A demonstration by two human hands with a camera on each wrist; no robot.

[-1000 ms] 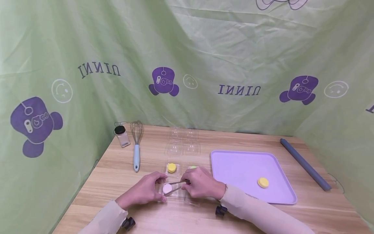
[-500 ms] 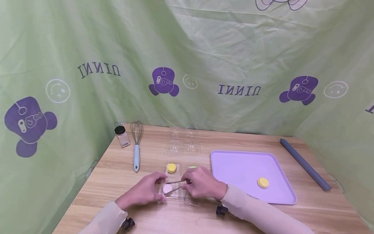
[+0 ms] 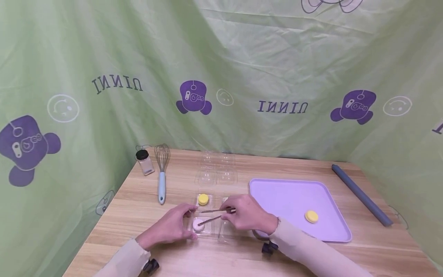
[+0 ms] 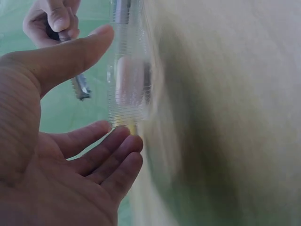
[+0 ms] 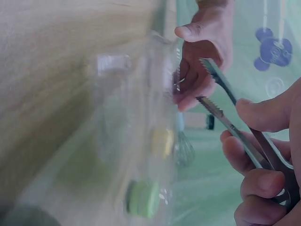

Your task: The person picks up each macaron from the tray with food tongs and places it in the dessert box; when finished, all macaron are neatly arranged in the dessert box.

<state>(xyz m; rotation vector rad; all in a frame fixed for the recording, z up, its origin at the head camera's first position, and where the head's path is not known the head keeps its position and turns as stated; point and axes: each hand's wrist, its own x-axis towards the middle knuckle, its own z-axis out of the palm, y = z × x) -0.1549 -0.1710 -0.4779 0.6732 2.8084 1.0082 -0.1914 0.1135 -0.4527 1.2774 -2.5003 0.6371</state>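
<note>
We note a clear box (image 3: 207, 225) lying on the worktop (image 3: 145, 215), just left of the lilac tray (image 3: 294, 200), and take the box as our landmark. The left hand (image 3: 169, 227) steadies the box's left side, thumb and fingers out nearly straight against the plastic, grip relaxed with nothing clasped; the left wrist view shows the palm open with the thumb laid along the box wall. The right hand (image 3: 247, 215) sits at the box's right side, its grip clenched on metal tongs (image 3: 215, 214). The tongs reach leftward over the box with their serrated tips parted, holding nothing. A pink macaron (image 3: 199, 224) lies in the box's near left cell, right at the lower tong tip; we cannot tell whether they touch. A yellow macaron (image 3: 203, 199) sits in the far left cell. The right wrist view shows a green macaron (image 5: 143, 197) in another cell, blurred. Beyond the box lies its clear lid (image 3: 217, 169). Left of the lid lie a whisk (image 3: 161, 169) and a small jar (image 3: 144, 161). A second yellow piece (image 3: 311, 216) rests on the tray, well apart from the box. A grey roll (image 3: 361, 194) lies past the tray, farthest from the box.
</note>
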